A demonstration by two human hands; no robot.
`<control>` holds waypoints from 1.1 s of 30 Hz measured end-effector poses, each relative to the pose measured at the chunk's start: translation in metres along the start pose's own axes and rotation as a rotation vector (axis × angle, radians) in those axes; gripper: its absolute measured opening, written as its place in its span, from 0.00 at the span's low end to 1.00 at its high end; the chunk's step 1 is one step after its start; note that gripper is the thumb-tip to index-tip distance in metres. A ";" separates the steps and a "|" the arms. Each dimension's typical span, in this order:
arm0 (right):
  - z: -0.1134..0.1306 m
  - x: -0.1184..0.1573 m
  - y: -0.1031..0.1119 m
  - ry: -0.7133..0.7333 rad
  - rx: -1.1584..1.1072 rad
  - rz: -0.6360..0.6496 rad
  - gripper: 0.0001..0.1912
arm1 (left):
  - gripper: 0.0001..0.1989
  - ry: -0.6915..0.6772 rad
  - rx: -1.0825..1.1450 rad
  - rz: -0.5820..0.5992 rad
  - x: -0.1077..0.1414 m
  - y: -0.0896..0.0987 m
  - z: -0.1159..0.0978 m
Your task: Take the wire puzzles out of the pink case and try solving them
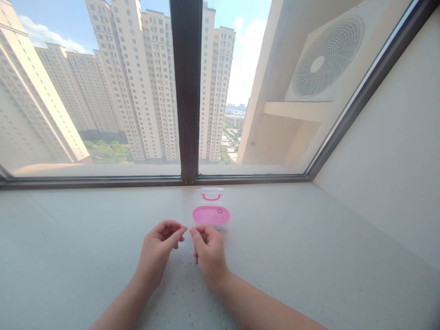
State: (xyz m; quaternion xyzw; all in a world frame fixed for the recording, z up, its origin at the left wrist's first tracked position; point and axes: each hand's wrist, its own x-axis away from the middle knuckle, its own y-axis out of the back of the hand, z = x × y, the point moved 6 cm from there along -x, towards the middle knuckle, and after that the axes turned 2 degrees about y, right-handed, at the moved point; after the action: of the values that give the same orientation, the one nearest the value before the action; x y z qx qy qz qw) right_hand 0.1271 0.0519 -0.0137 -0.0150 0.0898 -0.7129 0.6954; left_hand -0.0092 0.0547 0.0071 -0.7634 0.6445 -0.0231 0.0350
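My left hand (160,250) is raised over the pale sill with thumb and forefinger pinched together. Close beside it, my right hand (210,252) makes a similar pinch, and the two sets of fingertips nearly meet. Whatever lies between the fingertips is too small to make out. Just beyond my right hand sits a pink oval tray (206,214) with a small dark ring (219,211) on it. Behind the tray is a clear plastic lid or box (209,189) with a pink handle (211,199).
The speckled sill (85,247) runs up to a dark window frame (189,114). A white wall (385,151) rises on the right. Outside the glass are tall buildings (120,68) and an air conditioner unit (328,57).
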 end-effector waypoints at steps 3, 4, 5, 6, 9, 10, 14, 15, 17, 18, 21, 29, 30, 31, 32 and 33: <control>0.000 0.000 0.000 -0.003 -0.019 0.002 0.16 | 0.14 -0.006 0.000 -0.005 0.000 0.001 0.001; 0.001 0.000 -0.001 -0.005 -0.028 0.001 0.15 | 0.14 -0.008 -0.002 -0.002 0.000 0.001 0.001; 0.001 0.000 -0.001 -0.006 -0.035 0.001 0.15 | 0.14 -0.009 -0.005 0.003 0.000 0.001 0.001; 0.002 0.000 -0.001 -0.007 -0.040 0.000 0.15 | 0.14 -0.011 -0.009 0.008 0.000 0.001 0.001; 0.002 0.000 -0.001 -0.010 -0.039 0.002 0.15 | 0.13 -0.018 -0.020 0.020 0.000 0.000 0.001; 0.002 0.000 -0.001 -0.009 -0.037 0.004 0.15 | 0.12 -0.020 -0.021 0.024 0.000 0.000 0.001; 0.002 0.000 -0.001 -0.009 -0.044 0.004 0.15 | 0.12 -0.024 -0.017 0.030 0.000 -0.001 0.001; 0.001 0.000 -0.001 -0.013 -0.048 0.006 0.15 | 0.12 -0.025 -0.014 0.029 0.000 -0.002 0.001; 0.001 0.000 -0.001 -0.020 -0.055 0.008 0.15 | 0.12 -0.026 -0.006 0.026 0.000 -0.002 0.000; 0.001 0.000 -0.001 -0.022 -0.058 0.009 0.15 | 0.12 -0.029 -0.001 0.024 0.000 -0.003 0.000; 0.003 0.000 0.000 -0.022 -0.063 0.011 0.14 | 0.11 -0.037 0.015 0.016 0.001 -0.003 -0.001; 0.003 -0.002 0.001 -0.020 -0.066 0.013 0.13 | 0.12 -0.021 -0.009 0.009 0.001 -0.002 0.000; 0.003 -0.001 0.001 -0.018 -0.066 0.014 0.13 | 0.12 -0.019 -0.013 0.010 0.001 -0.002 0.000; 0.003 -0.001 0.001 -0.016 -0.066 0.014 0.13 | 0.12 -0.018 -0.015 0.011 0.001 -0.002 0.000; 0.003 -0.001 0.001 -0.015 -0.068 0.014 0.13 | 0.13 -0.017 -0.017 0.012 0.001 -0.002 0.000; 0.003 -0.001 0.001 -0.015 -0.070 0.016 0.12 | 0.13 -0.014 -0.019 0.010 0.001 -0.002 0.001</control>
State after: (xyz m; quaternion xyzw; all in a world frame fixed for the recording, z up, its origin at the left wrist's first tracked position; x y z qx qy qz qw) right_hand 0.1282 0.0522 -0.0106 -0.0437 0.1097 -0.7036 0.7007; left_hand -0.0072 0.0542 0.0065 -0.7606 0.6483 -0.0114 0.0326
